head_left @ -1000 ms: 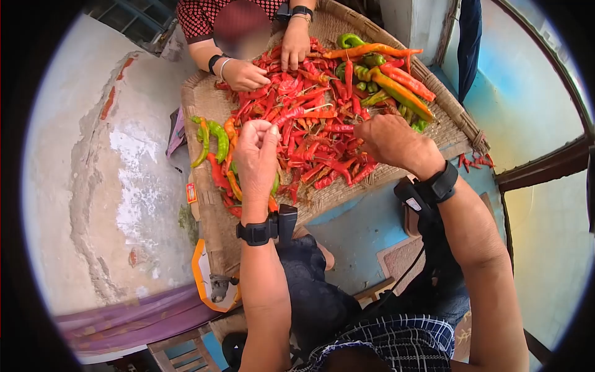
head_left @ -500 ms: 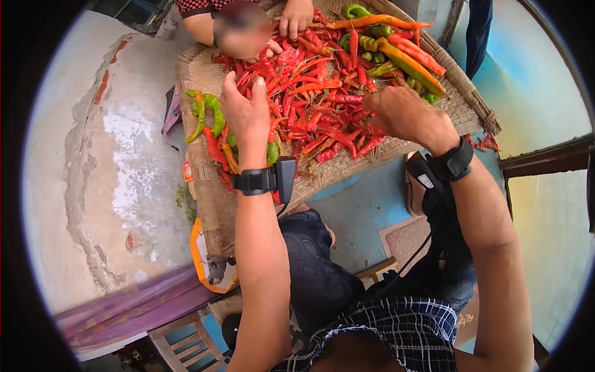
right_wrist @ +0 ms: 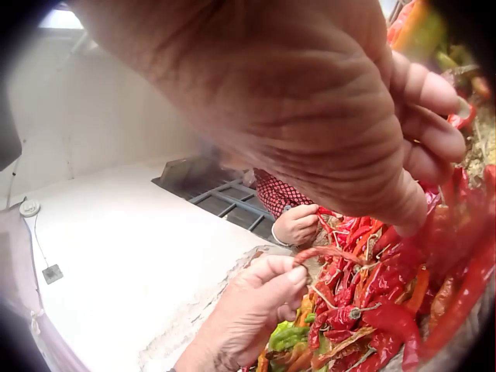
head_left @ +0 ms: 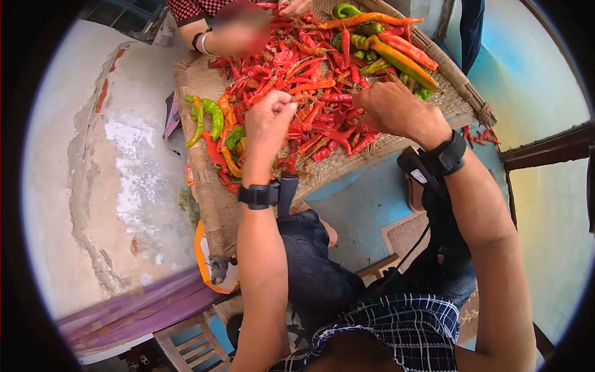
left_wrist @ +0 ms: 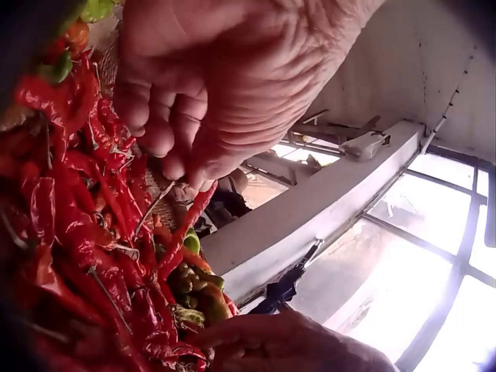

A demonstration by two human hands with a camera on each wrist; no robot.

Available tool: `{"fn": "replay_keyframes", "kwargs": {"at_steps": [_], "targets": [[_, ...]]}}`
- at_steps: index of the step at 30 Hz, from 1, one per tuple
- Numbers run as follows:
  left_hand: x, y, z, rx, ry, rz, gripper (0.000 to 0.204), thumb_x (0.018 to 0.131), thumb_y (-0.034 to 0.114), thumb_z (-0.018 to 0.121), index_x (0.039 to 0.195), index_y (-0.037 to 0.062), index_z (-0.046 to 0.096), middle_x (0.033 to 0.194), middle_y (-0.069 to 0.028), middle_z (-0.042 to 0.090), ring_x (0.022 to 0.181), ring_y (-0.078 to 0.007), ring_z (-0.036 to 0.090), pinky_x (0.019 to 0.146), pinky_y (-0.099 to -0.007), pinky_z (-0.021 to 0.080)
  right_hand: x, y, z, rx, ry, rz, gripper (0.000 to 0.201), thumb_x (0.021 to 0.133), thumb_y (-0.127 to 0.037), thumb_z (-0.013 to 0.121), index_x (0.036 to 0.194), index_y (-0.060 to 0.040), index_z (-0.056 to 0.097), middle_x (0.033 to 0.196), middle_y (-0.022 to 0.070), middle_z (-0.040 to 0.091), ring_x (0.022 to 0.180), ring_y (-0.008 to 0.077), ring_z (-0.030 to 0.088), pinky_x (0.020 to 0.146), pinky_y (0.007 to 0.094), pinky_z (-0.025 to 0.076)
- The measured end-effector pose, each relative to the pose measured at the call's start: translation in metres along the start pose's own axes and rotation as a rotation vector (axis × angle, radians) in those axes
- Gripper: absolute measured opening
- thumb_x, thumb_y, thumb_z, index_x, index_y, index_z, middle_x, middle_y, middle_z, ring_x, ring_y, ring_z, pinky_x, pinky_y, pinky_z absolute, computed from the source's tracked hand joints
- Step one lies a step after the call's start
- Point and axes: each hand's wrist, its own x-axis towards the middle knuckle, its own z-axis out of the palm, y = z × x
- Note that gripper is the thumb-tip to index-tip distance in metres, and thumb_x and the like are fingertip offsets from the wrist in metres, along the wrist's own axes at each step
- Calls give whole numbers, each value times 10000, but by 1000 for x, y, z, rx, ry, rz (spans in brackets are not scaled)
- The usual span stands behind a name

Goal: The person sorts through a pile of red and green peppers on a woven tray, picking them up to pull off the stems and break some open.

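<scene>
A broad heap of dried and fresh red chili peppers (head_left: 304, 68) covers a woven tray (head_left: 201, 158). My left hand (head_left: 268, 127) is over the heap's near left part. Its thumb and fingertips pinch one end of a thin, wrinkled red chili pepper (right_wrist: 329, 253), whose pale stem shows in the left wrist view. To the right, my right hand (head_left: 400, 108) is low over the heap with its fingers curled. A red chili pepper (head_left: 336, 98) juts leftward from its fingertips, the other end hidden by the hand.
Across the tray another person's hand (right_wrist: 298, 225) works in the heap. Large green and orange peppers (head_left: 396, 56) lie at the far right, and green and yellow ones (head_left: 214, 118) at the left. A few red chilies (head_left: 480, 135) lie beyond the tray's right edge.
My left hand let go of an earlier chili pepper, spread thumb and finger at the heap's left, then came back toward the right and pinched another. My right hand keeps its curled pose.
</scene>
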Motion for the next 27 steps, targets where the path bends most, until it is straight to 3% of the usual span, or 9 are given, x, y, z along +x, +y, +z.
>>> {"fn": "replay_keyframes", "kwargs": {"at_steps": [3,7,9,11,15,19,23,26,27], "targets": [[9,-2,-19,-312,2,-132,202,846,87,626,1027,9,582,786,-28,629,629,-77,538,588,-210,447,3,4,5,8,-6,-21,151,805,-139,537,846,-17,617,816,182,642,832,341,638,745,433,512],[20,-14,-17,-372,448,-98,368,846,136,638,1123,-76,521,920,-90,644,693,-118,577,612,-237,477,2,7,11,-39,14,-9,145,814,-137,533,850,-29,624,829,181,644,843,339,639,746,433,512],[13,-23,-12,-198,402,-61,389,824,159,656,1145,-31,544,1009,-119,647,719,-172,595,651,-280,488,2,8,9,-3,101,-40,155,818,-144,527,855,-30,625,827,184,644,841,344,639,740,448,512],[-2,-21,-10,147,-165,11,297,789,158,667,1058,48,604,983,-118,637,778,-232,605,694,-323,482,5,7,12,-7,119,-62,153,812,-136,528,858,-28,625,814,184,645,835,345,640,734,445,516],[-20,-3,2,617,-192,254,174,754,120,644,906,50,597,845,-125,589,793,-317,584,810,-370,457,9,4,7,-53,68,-29,141,791,-105,525,845,-24,627,791,178,648,813,343,645,727,425,525],[-12,9,-4,440,-137,284,109,785,53,615,880,15,577,729,-97,581,689,-233,590,761,-366,479,4,-1,2,-27,57,-17,147,801,-121,526,833,-25,632,787,175,647,793,330,646,727,424,523],[-7,15,-19,-241,-219,-119,112,871,76,588,963,11,586,802,2,608,712,-62,563,687,-211,487,1,-3,1,-7,-3,0,151,803,-125,532,859,-22,628,812,175,646,816,336,644,737,417,521],[11,18,-26,-766,532,-74,297,883,94,584,1157,-2,520,761,10,601,680,-60,552,593,-185,433,0,0,9,43,91,-36,92,767,-100,546,770,-13,577,658,197,586,684,375,606,622,464,486],[11,3,-34,-761,536,-66,297,883,94,584,1157,-2,520,761,10,601,680,-60,552,593,-185,433,-1,-2,7,44,99,-42,92,767,-100,546,770,-13,577,658,197,586,684,375,606,622,464,486]]}}
